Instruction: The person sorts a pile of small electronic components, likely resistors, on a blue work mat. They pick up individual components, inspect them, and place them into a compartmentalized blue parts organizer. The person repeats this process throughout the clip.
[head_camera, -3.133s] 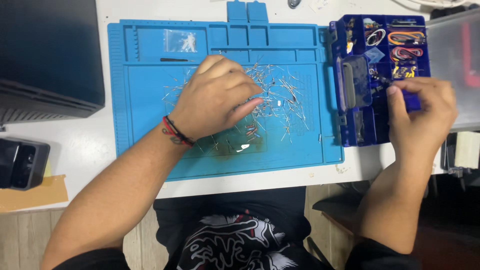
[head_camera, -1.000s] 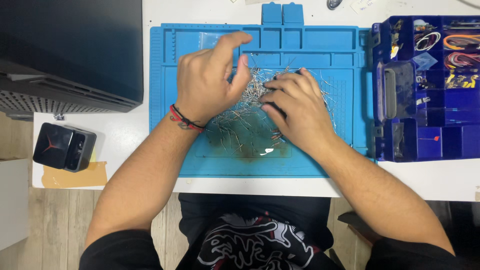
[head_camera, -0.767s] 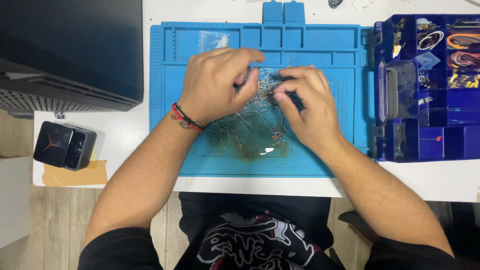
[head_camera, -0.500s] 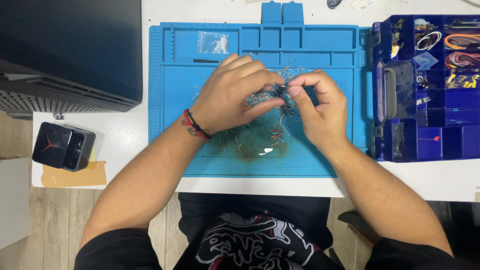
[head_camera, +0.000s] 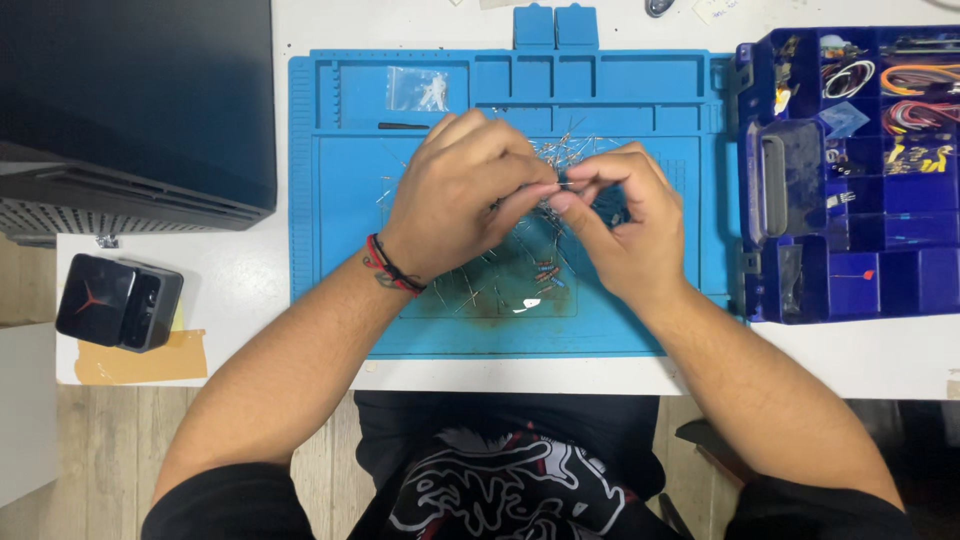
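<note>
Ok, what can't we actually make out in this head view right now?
- Whatever the left hand and right hand pinch: fingertips cover it, too small to tell.
- Part of the loose parts on the mat: hidden under both hands.
- Organizer box: cut off by the right edge.
- Small bag contents: too small.

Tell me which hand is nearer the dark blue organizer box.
Right. The right hand is over the mat, nearer the organizer box; the left hand lies farther left.

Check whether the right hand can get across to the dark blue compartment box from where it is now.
Probably yes: the right hand is over the blue mat, and the open compartment box lies just right of it, with nothing between.
</note>
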